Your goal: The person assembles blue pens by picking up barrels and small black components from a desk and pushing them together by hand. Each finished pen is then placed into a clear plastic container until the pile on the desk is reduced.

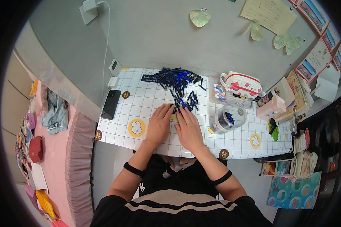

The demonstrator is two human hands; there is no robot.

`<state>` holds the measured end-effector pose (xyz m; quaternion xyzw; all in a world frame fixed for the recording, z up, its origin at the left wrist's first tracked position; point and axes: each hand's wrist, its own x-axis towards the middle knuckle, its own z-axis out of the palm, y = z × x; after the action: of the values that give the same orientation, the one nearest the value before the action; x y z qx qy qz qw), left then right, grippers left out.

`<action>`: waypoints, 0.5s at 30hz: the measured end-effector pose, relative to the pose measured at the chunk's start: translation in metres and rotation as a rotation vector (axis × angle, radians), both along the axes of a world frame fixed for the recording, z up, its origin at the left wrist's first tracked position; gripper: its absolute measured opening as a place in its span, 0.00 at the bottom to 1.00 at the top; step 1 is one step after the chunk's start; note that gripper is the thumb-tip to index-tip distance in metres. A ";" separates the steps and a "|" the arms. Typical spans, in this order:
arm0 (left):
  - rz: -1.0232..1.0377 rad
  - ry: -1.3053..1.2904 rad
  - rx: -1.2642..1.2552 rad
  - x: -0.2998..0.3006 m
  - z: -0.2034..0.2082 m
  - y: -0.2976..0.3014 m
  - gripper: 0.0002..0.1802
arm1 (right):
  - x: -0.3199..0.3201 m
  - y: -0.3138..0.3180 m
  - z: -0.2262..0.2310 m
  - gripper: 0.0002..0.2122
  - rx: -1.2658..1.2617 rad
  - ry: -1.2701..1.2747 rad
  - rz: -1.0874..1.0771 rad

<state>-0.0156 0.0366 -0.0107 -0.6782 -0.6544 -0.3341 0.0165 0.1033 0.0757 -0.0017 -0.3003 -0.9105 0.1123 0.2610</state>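
Observation:
My left hand (159, 123) and my right hand (188, 128) lie side by side on the white grid-patterned tabletop (166, 145), fingers stretched out and pointing away from me. At their fingertips is a loose scatter of short dark-blue and black tubes (193, 99) that look like ink cartridges; the nearest ones are partly hidden by the fingers. Whether the fingertips press on any of them I cannot tell. Farther back, against the wall, a big heap of the same cartridges (174, 78) is piled. To the right stands a clear plastic jar (218, 123) with some cartridges inside.
A black phone (111, 104) lies at the table's left edge, with a white cable (106, 49) above it. At the back right sit a white-and-red pouch (243, 84) and a pink pen holder (272, 107). A pink-covered bed (58, 151) is to the left.

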 end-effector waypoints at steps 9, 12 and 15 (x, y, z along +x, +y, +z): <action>0.023 0.079 0.033 0.003 0.003 0.000 0.16 | 0.003 -0.005 0.002 0.17 -0.005 0.037 -0.057; 0.017 0.059 0.051 0.002 0.002 0.000 0.15 | 0.001 -0.004 0.003 0.16 0.049 0.001 -0.018; 0.021 0.050 0.067 0.003 0.003 0.000 0.14 | 0.000 -0.003 0.000 0.16 0.090 -0.031 -0.020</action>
<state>-0.0129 0.0370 -0.0078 -0.6785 -0.6492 -0.3386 0.0592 0.1036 0.0722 -0.0013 -0.2988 -0.9156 0.0638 0.2614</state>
